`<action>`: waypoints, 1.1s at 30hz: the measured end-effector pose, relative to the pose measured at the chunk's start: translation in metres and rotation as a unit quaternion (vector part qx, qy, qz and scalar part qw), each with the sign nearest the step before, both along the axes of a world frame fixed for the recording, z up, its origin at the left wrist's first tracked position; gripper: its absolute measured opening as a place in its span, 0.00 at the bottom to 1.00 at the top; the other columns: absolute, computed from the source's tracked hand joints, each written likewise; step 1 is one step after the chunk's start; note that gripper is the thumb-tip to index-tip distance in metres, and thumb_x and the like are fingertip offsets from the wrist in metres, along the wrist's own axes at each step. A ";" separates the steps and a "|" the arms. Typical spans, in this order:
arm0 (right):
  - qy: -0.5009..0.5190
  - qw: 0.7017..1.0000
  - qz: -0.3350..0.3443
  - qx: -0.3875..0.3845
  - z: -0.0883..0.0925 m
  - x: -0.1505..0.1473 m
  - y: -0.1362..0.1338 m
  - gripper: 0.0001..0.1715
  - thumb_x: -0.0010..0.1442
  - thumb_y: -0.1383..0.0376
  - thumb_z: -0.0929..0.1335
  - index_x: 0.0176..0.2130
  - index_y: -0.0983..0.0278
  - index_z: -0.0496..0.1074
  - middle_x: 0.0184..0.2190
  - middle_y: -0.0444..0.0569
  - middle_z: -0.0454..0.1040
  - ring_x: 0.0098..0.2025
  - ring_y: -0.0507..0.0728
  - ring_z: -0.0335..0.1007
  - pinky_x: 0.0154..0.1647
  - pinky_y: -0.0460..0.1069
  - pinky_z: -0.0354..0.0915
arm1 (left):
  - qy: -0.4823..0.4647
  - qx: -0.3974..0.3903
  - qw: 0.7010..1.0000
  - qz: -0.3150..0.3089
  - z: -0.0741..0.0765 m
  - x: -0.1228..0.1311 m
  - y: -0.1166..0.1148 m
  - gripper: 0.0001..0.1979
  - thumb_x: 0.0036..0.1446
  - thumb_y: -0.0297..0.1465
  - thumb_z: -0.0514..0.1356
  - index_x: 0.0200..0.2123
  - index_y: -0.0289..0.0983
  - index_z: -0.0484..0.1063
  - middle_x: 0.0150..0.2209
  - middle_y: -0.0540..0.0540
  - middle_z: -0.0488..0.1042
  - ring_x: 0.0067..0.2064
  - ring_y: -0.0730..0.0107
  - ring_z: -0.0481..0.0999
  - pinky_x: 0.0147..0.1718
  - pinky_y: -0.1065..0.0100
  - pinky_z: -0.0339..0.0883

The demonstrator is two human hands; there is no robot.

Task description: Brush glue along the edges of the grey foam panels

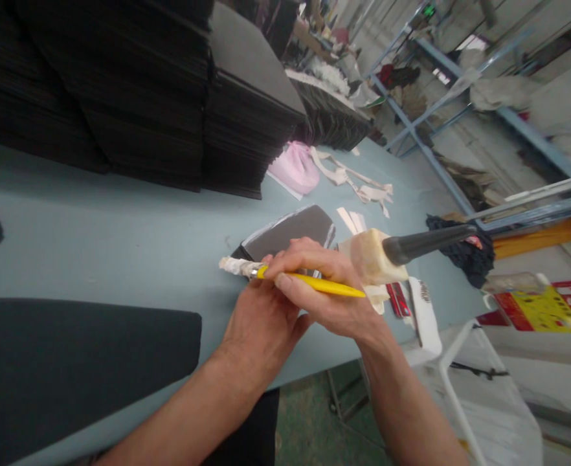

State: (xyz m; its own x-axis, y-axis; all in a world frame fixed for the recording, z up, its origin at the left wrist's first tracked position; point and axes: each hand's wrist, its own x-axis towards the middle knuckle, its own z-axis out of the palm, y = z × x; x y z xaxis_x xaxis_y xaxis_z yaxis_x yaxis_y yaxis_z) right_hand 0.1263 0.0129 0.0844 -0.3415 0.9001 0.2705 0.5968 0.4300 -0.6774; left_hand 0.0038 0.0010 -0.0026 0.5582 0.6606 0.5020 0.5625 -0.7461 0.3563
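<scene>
Two hands work on one yellow pen [309,283], which lies across the middle of the frame, its long axis nearly level. Its metal collar [255,273] and white, ragged wrapping [233,265] point toward frame left; the plain end points toward frame right. The right hand [322,291] is closed on the barrel, with its fingers [300,255] curled over the top. The left hand [261,327] sits below it and nearer the collar; its fingers are hidden, so whether it grips the pen cannot be determined.

Directly behind the hands lies a dark grey cut piece [290,233]. To frame right, just beyond the right hand, is a black tapered handle [426,243] set in a cream wrapped block [373,257] (contact with the hand cannot be confirmed). A red item [397,299] and a white holder [424,317] lie below that block. The pale blue table [96,246] carries a pink bag [295,168] and cream strips [353,175] toward upper centre. Stacks of black sheets [120,84] occupy the upper left, and blue metal shelving [426,129] stands at upper right.
</scene>
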 end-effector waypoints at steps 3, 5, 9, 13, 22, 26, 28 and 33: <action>0.057 0.998 -0.019 -0.009 0.001 -0.001 -0.010 0.09 0.68 0.66 0.71 0.40 0.56 0.84 0.35 0.42 0.84 0.41 0.56 0.80 0.48 0.53 0.73 | 0.015 -0.008 1.000 0.002 0.000 -0.001 -0.001 0.29 0.70 0.33 0.60 0.71 0.30 0.64 0.69 0.33 0.72 0.72 0.46 0.69 0.71 0.51 0.68; 0.101 0.993 -0.060 -0.010 -0.002 0.003 -0.017 0.08 0.69 0.65 0.71 0.42 0.55 0.84 0.37 0.42 0.84 0.42 0.55 0.80 0.46 0.52 0.74 | 0.027 -0.020 0.999 -0.019 0.002 -0.003 0.000 0.31 0.69 0.38 0.63 0.69 0.30 0.66 0.67 0.31 0.73 0.70 0.44 0.71 0.70 0.48 0.68; 0.208 0.959 -0.181 0.059 -0.013 0.017 -0.033 0.06 0.68 0.60 0.73 0.43 0.55 0.83 0.35 0.42 0.82 0.38 0.53 0.78 0.41 0.50 0.74 | 0.041 -0.034 0.998 -0.036 0.009 -0.010 0.006 0.38 0.63 0.45 0.70 0.67 0.27 0.67 0.68 0.28 0.72 0.70 0.39 0.70 0.71 0.42 0.67; 0.295 0.913 -0.260 0.107 -0.021 0.030 -0.051 0.07 0.68 0.57 0.73 0.43 0.55 0.83 0.30 0.40 0.79 0.32 0.51 0.74 0.37 0.49 0.73 | 0.085 -0.052 0.993 -0.060 0.020 -0.017 0.018 0.42 0.55 0.42 0.76 0.67 0.27 0.69 0.69 0.28 0.71 0.70 0.38 0.70 0.70 0.43 0.69; 0.354 0.868 -0.330 0.114 -0.041 0.043 -0.102 0.11 0.69 0.54 0.72 0.42 0.58 0.81 0.28 0.40 0.78 0.28 0.50 0.73 0.32 0.48 0.71 | 0.213 -0.083 0.961 -0.158 0.050 -0.034 0.066 0.31 0.62 0.43 0.67 0.65 0.36 0.74 0.69 0.38 0.73 0.68 0.43 0.71 0.68 0.45 0.67; 0.389 0.850 -0.345 0.084 -0.057 0.042 -0.116 0.14 0.69 0.52 0.72 0.41 0.60 0.80 0.27 0.40 0.77 0.27 0.50 0.72 0.31 0.49 0.71 | 0.185 -0.084 0.958 -0.205 0.052 -0.039 0.083 0.28 0.62 0.47 0.62 0.60 0.38 0.77 0.65 0.39 0.75 0.66 0.47 0.73 0.67 0.50 0.68; 0.407 0.840 -0.352 0.068 -0.063 0.040 -0.120 0.14 0.69 0.52 0.72 0.41 0.60 0.79 0.27 0.40 0.76 0.27 0.50 0.72 0.32 0.49 0.72 | 0.179 -0.083 0.956 -0.215 0.052 -0.040 0.089 0.26 0.63 0.47 0.60 0.59 0.39 0.77 0.64 0.40 0.76 0.64 0.48 0.74 0.65 0.50 0.68; 0.438 0.822 -0.362 0.048 -0.075 0.037 -0.127 0.14 0.68 0.52 0.73 0.40 0.60 0.80 0.26 0.40 0.77 0.26 0.50 0.72 0.32 0.48 0.72 | 0.169 -0.088 0.953 -0.234 0.052 -0.041 0.098 0.25 0.64 0.49 0.58 0.55 0.42 0.79 0.61 0.40 0.77 0.62 0.48 0.75 0.64 0.48 0.68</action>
State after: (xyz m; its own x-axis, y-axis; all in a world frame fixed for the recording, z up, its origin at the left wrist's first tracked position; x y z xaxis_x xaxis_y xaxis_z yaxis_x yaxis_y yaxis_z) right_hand 0.1637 -0.1138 0.0094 0.6371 0.7422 0.2080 0.0215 0.2526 -0.9673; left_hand -0.0368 0.0993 0.0494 0.9231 0.3558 0.1460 0.2865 -0.8894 0.3561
